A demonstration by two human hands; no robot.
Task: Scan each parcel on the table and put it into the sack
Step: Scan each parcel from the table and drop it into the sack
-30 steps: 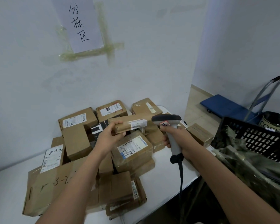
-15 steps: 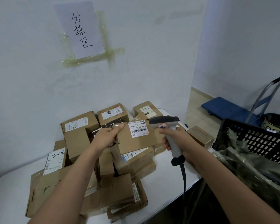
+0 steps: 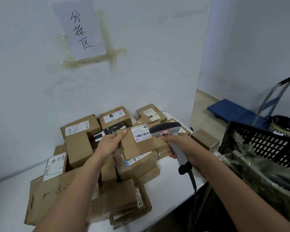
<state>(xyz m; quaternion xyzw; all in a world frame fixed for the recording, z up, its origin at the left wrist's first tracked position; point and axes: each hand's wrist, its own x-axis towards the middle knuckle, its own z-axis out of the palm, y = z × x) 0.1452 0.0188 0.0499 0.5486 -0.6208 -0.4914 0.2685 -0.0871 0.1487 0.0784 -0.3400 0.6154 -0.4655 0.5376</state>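
A misread is looming: the scanner [image 3: 166, 131] is crowding the label [image 3: 141, 133], likely too near and oblique to register. The left hand [image 3: 110, 144] is pinching the parcel [image 3: 139, 144] by its left edge above the counter [image 3: 171, 181] pile, fingers curled narrowly; the right hand [image 3: 176, 144] is wrapping the scanner grip. The sack [image 3: 258, 168] is waiting at right.

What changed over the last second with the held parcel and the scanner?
The left hand tipped the held parcel up, so its label now faces the camera beside the scanner head. The right hand kept its grip on the scanner; the pile stayed put.
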